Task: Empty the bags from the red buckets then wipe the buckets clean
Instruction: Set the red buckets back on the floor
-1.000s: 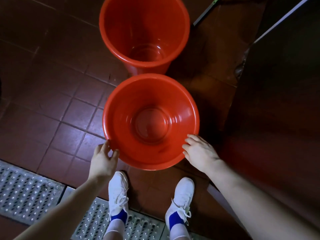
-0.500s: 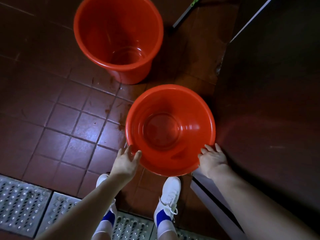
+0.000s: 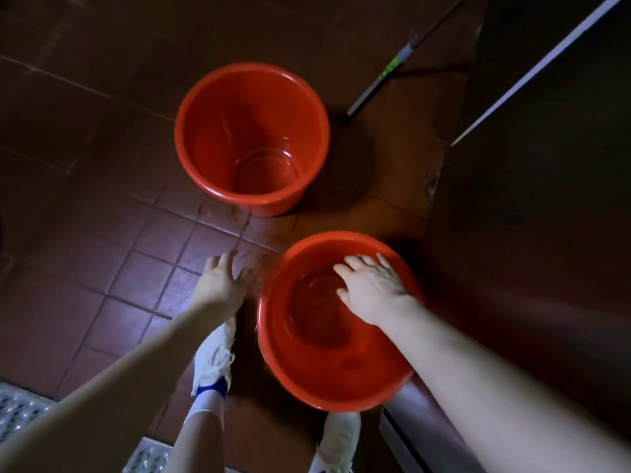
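Wide shot first: the brown tiled floor fills the left and centre of the frame, glossy in patches, maybe wet. That would be the first hazard, a slip on those tiles. A dark panel walls off the right side.

Now the 2 red buckets, both with no bag showing inside. The near bucket sits lower centre, its left rim blurred, overlapping a metal ledge at lower right. Whether it stands flat on the floor I cannot tell. The far bucket stands upright at upper centre, well apart from it, with a sheen at the bottom that may be water.

The right hand is spread palm-down over the near bucket's mouth, fingers wide, gripping nothing. The left hand hovers just beside that bucket's left rim, fingers also wide, not touching. So neither hand grips it, and my worry is a tip or roll against the ledge.

No cloth is in view, so the wiping has nothing to work with.

A pole slants at upper right, near the far bucket, and could trip a step that way. One white shoe is planted left of the near bucket.

Writing? None readable, only a green band on the pole.
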Available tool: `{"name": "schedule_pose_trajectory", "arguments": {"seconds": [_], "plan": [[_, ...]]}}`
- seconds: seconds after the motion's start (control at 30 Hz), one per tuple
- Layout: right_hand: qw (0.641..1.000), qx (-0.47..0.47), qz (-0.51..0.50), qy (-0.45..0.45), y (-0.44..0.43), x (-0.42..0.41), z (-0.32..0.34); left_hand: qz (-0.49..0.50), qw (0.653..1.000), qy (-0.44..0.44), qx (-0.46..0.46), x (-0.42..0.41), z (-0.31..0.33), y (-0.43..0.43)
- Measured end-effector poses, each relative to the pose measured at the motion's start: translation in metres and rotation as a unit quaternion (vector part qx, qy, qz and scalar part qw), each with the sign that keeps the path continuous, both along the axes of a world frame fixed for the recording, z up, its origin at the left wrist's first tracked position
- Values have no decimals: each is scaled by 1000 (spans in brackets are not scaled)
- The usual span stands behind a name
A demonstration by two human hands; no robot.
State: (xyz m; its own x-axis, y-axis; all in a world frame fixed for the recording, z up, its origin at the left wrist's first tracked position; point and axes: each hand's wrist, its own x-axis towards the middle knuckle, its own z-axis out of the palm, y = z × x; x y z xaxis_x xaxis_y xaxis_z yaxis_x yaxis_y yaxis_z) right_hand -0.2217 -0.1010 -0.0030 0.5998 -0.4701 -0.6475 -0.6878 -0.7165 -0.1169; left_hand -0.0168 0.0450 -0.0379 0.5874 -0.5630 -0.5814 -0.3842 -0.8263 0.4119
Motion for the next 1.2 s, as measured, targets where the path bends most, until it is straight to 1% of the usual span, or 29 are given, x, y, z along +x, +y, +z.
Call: {"name": "schedule_pose_trajectory", "arguments": {"seconds": [0.13, 0.23, 0.4, 0.47, 0.57, 0.67, 0.87, 1.03, 1.2], "plan": [[999, -23, -5, -26, -32, 57, -4, -4, 1000, -24, 10, 52, 1, -43], [998, -38, -28, -43, -54, 100, -15, -29, 999, -36, 11, 95, -4, -70], [997, -23, -45, -55, -72, 163, -41, -64, 997, -44, 28, 160, -19, -88], [997, -22, -46, -54, -80, 181, -51, -64, 996, -48, 32, 178, -25, -96], [998, -17, -62, -25, -89, 194, -62, -82, 995, -39, 28, 191, -32, -105], [998, -16, -67, -8, -93, 193, -69, -118, 992, -32, 38, 188, -37, -103], [998, -10, -66, -1, -101, 173, -71, -139, 989, -22, 53, 167, -40, -99], [996, -17, -87, -4, -111, 130, -68, -170, 984, -5, 49, 129, -38, -104], [991, -27, -131, 11, -119, 65, -65, -226, 973, -1, 48, 79, -36, -125]]}}
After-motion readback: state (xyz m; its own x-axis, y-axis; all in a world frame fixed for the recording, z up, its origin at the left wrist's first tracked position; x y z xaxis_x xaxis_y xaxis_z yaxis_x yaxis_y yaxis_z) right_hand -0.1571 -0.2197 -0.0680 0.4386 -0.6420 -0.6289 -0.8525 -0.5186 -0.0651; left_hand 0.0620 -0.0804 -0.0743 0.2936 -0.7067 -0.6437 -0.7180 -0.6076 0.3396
